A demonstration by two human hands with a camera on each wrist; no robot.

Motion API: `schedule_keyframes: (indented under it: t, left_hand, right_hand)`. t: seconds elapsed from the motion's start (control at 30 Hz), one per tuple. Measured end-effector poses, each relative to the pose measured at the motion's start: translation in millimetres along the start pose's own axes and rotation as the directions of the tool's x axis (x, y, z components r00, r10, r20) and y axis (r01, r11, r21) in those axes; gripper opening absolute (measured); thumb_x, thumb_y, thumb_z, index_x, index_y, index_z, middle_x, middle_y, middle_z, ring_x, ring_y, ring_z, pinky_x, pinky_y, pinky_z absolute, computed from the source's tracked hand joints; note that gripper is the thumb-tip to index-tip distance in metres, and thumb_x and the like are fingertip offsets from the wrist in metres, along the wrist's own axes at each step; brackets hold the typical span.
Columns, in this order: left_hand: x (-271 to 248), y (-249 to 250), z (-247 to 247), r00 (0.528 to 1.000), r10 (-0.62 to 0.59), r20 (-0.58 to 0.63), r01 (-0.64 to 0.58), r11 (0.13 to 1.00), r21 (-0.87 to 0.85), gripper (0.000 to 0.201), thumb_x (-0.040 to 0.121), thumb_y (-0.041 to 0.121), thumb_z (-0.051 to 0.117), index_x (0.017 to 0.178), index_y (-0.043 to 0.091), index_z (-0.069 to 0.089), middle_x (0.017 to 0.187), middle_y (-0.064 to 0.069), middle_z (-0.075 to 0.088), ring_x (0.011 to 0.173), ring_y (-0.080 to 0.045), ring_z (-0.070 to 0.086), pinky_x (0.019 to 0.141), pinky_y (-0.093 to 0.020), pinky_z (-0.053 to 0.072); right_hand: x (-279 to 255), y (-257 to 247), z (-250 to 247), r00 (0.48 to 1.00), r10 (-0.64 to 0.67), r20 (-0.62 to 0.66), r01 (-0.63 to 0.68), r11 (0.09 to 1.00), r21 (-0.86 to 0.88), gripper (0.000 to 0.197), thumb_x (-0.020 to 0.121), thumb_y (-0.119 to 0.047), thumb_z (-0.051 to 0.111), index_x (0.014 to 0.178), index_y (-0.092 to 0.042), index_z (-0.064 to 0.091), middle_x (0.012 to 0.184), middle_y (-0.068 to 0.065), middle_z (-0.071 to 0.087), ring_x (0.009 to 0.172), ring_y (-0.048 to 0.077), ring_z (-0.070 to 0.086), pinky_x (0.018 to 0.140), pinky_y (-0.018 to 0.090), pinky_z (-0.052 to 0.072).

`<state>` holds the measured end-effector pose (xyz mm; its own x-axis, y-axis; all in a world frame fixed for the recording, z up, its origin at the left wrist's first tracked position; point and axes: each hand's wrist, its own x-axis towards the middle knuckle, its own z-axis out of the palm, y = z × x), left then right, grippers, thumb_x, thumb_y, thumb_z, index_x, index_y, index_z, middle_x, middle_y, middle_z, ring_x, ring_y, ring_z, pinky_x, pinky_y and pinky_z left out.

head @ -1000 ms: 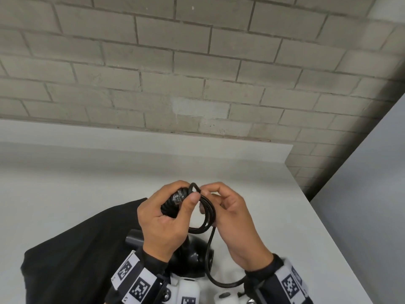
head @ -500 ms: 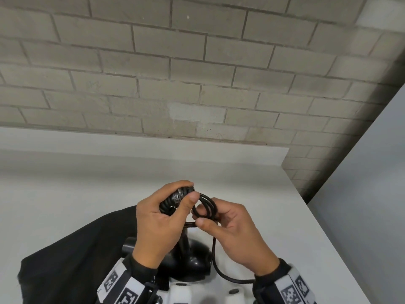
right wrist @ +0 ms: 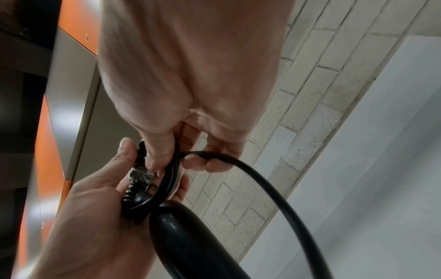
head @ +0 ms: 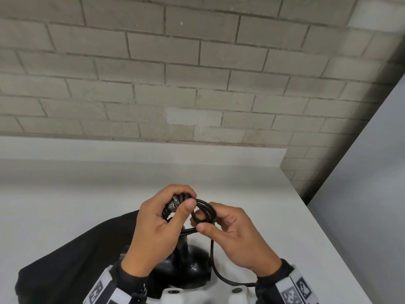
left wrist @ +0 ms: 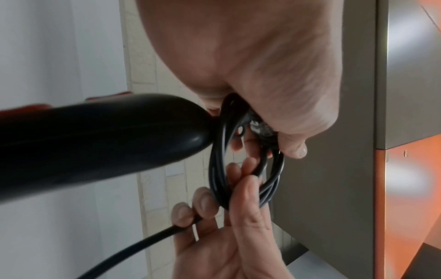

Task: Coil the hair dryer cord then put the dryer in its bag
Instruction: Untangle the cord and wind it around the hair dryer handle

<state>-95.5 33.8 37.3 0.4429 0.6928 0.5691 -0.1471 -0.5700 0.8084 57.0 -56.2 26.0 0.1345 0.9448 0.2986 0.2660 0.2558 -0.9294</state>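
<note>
Cord (head: pixel 205 212) is partly coiled at the dryer (head: pixel 186 268) handle: left hand (head: pixel 157 233) clamps the loops, right hand (head: pixel 232 235) pinches the next. Slack remains; bag (head: pixel 72 260) waits on the surface (head: pixel 65 194).

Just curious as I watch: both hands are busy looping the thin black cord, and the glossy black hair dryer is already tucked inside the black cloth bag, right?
Not quite. Both hands, left hand and right hand, do work the thin black cord, but the glossy black hair dryer is not in the black cloth bag yet: the head view shows it out in the open beside the bag.
</note>
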Motion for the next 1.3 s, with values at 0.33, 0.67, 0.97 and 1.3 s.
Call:
schedule_keyframes:
  t: [0.33,0.67,0.97,1.3]
  left_hand:
    - [-0.3,-3.9,9.2,0.981,-0.032,-0.194,0.034,0.999,0.008,0.024,0.087,0.047,0.057,0.09,0.026,0.067,0.08,0.009,0.07,0.073,-0.008,0.065,0.066,-0.009,0.045]
    - [-1.4,-5.7,14.2,0.966,-0.06,-0.25,0.043,0.996,-0.075,0.027,0.083,0.049,0.063,0.088,0.023,0.071,0.077,-0.002,0.071,0.07,-0.014,0.067,0.068,-0.018,0.052]
    - [-1.6,-12.2,21.5,0.923,0.116,-0.368,-0.087,0.992,0.094,0.01,0.085,0.04,0.064,0.091,0.032,0.063,0.087,0.014,0.068,0.074,-0.001,0.066,0.068,-0.007,0.048]
    - [-2.8,-16.7,20.9,0.909,0.166,-0.383,-0.121,0.983,0.138,0.029,0.092,0.054,0.057,0.09,0.026,0.065,0.074,0.011,0.069,0.068,-0.004,0.066,0.063,-0.009,0.047]
  right_hand:
    - [-8.7,7.3,25.1,0.82,-0.346,-0.455,0.127,0.886,-0.446,0.04,0.077,-0.028,0.08,0.108,-0.032,0.054,0.102,-0.009,0.054,0.09,0.009,0.056,0.077,0.016,0.045]
    - [-11.5,4.4,34.8,0.887,-0.377,-0.268,0.033,0.63,-0.776,0.027,0.096,-0.04,0.053,0.115,-0.028,0.068,0.096,-0.004,0.047,0.069,0.011,0.042,0.048,0.025,0.042]
    - [-12.1,-32.0,33.5,0.891,0.291,-0.348,-0.32,0.947,-0.029,0.011,0.09,-0.029,0.067,0.083,-0.025,0.073,0.097,-0.008,0.062,0.07,0.006,0.062,0.072,0.022,0.054]
    - [-6.0,-55.0,12.1,0.855,0.518,0.028,-0.42,0.658,0.625,0.03,0.089,-0.036,0.066,0.07,-0.013,0.068,0.074,0.002,0.055,0.065,0.016,0.044,0.064,0.033,0.046]
